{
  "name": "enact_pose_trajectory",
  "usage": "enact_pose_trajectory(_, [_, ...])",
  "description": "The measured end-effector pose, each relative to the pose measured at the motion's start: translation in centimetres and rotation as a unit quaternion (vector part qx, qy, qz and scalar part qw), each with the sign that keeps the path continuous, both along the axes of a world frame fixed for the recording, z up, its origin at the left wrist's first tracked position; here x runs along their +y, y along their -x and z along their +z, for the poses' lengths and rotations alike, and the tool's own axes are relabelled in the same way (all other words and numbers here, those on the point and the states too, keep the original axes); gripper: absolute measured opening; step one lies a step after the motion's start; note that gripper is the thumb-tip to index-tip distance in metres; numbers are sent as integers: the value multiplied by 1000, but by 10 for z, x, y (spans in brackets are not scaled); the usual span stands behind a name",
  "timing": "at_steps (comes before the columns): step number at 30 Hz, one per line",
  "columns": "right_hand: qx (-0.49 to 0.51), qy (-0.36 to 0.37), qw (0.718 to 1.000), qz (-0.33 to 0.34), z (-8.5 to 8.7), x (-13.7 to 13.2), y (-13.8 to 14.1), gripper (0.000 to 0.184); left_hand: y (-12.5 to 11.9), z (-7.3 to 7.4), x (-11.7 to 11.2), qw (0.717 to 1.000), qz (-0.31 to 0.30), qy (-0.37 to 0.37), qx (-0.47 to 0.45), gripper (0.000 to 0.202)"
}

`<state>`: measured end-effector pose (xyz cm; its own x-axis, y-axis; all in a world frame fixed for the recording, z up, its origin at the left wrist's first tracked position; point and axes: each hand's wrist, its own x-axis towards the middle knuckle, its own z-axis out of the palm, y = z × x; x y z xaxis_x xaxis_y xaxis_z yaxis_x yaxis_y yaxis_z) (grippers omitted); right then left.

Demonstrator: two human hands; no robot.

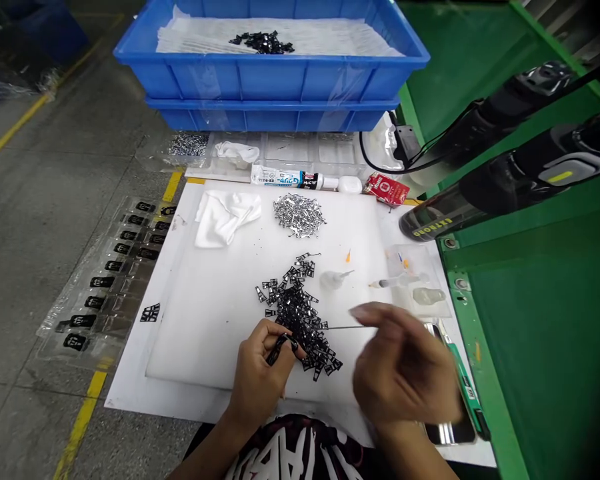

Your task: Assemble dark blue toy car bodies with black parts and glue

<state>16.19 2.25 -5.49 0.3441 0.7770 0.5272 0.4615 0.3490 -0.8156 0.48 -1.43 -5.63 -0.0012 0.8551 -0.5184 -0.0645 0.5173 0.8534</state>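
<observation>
Near the front of the white pad (pixel 195 320), my left hand (pixel 257 370) pinches a small glossy black part (pixel 280 347) between thumb and fingers. Its fingertips partly cover the part. My right hand (pixel 405 367), somewhat blurred, is closed on a thin metal rod (pixel 351 327). The rod points left, and its tip reaches the edge of a pile of small black frame-like pieces (pixel 295 303); whether it touches a piece I cannot tell. That pile lies just beyond my left hand. Farther back on the pad is a heap of small silvery metal pieces (pixel 299 215).
A white cloth (pixel 225 217), a small clear bottle (pixel 334 279) and a syringe (pixel 397 281) lie on the pad or beside it. Blue bins (pixel 275 80) stand behind. Clear trays of black parts (pixel 103 282) are left; a dark bottle (pixel 485 183) leans in from the right.
</observation>
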Motion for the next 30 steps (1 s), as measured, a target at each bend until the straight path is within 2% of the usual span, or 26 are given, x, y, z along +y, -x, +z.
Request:
enact_pose_trajectory(3, [19, -24, 997, 68, -8, -3, 23, 39, 1, -1, 0, 1000, -1, -7, 3, 15])
enact_pose_trajectory(8, [29, -36, 993, 111, -13, -1, 28, 45, 1, -1, 0, 1000, -4, -11, 6, 11])
enact_pose_trajectory(16, [52, -53, 992, 101, -14, 0, 29, 52, 2, 1, 1, 1000, -11, -7, 3, 9])
enact_pose_trajectory(30, [47, -64, 992, 102, -15, 1, 30, 51, 3, 1, 1, 1000, -17, -8, 6, 6])
